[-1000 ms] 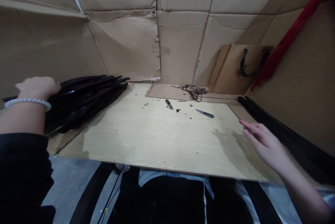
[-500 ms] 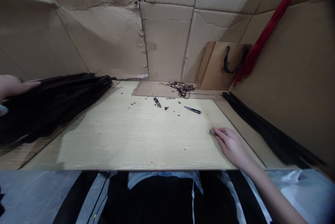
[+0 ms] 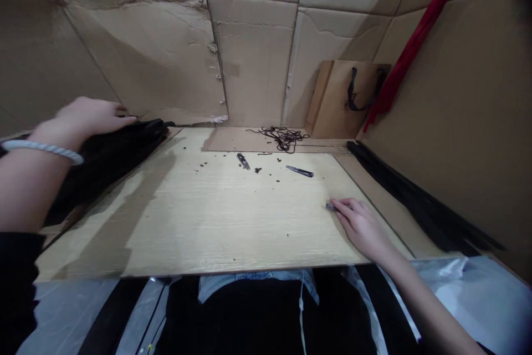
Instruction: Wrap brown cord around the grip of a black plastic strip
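My left hand (image 3: 97, 115), with a pale twisted band at the wrist, is over the far end of a pile of black fabric strips (image 3: 143, 132). Its thumb and forefinger are apart at the top of the pile; the other fingers are mostly hidden. Near the right side of the board, my right hand (image 3: 361, 226) pinches a small metallic tool (image 3: 331, 207), largely covered by the fingers. Two pairs of thread snips lie farther back on the board: one pair (image 3: 243, 161) near the middle, another pair (image 3: 300, 171) to its right.
Dark tangled cords (image 3: 285, 138) lie at the back of the pale wooden board (image 3: 199, 222), with scattered dark scraps (image 3: 258, 170). A brown paper bag (image 3: 338, 100) leans against the cardboard wall (image 3: 253, 67). Red cloth (image 3: 415, 45) hangs at right, above more black strips (image 3: 399, 194).
My left hand has moved right and forward along the black pile, bringing the forearm into view. My right hand keeps its pinch on the small tool. The view has shifted slightly.
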`<control>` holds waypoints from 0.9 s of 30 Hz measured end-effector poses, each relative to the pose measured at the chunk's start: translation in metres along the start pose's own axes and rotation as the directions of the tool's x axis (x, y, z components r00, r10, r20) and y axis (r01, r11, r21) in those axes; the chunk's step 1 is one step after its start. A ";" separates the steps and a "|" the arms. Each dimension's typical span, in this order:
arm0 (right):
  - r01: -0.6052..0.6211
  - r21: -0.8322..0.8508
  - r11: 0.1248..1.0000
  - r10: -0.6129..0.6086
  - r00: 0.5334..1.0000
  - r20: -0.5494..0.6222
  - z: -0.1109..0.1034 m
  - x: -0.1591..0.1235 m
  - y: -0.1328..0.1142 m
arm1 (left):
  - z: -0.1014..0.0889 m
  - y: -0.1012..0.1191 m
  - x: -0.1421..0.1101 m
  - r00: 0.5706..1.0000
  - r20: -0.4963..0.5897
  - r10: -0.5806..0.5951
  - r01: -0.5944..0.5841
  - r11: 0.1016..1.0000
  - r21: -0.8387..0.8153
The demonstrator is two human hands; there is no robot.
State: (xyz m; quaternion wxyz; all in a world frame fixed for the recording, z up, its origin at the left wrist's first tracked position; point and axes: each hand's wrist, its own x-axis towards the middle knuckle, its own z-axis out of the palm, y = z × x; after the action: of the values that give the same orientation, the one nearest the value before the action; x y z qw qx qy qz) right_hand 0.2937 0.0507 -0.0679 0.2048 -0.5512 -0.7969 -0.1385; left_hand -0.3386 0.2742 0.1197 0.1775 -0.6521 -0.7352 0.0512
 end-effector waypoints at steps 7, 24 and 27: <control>-0.015 -0.005 1.000 0.015 1.000 -0.010 0.001 -0.001 -0.002 | -0.011 0.195 0.002 0.874 0.048 0.483 -0.482 0.875 -0.042; -0.083 0.135 0.987 0.085 0.996 -0.009 -0.006 0.004 -0.019 | -0.019 0.429 0.038 0.627 0.083 0.775 -0.722 0.617 -0.312; -0.094 0.184 0.978 0.101 0.995 -0.027 -0.007 0.003 -0.019 | -0.050 0.415 0.078 0.744 0.075 0.664 -0.606 0.718 -0.343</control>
State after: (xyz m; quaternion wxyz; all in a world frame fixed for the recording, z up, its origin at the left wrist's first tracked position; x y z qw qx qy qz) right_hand 0.2761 0.0434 -0.0606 0.2755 -0.5658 -0.7745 -0.0646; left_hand 0.0614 0.4022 0.0535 -0.0229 -0.8759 -0.4781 0.0613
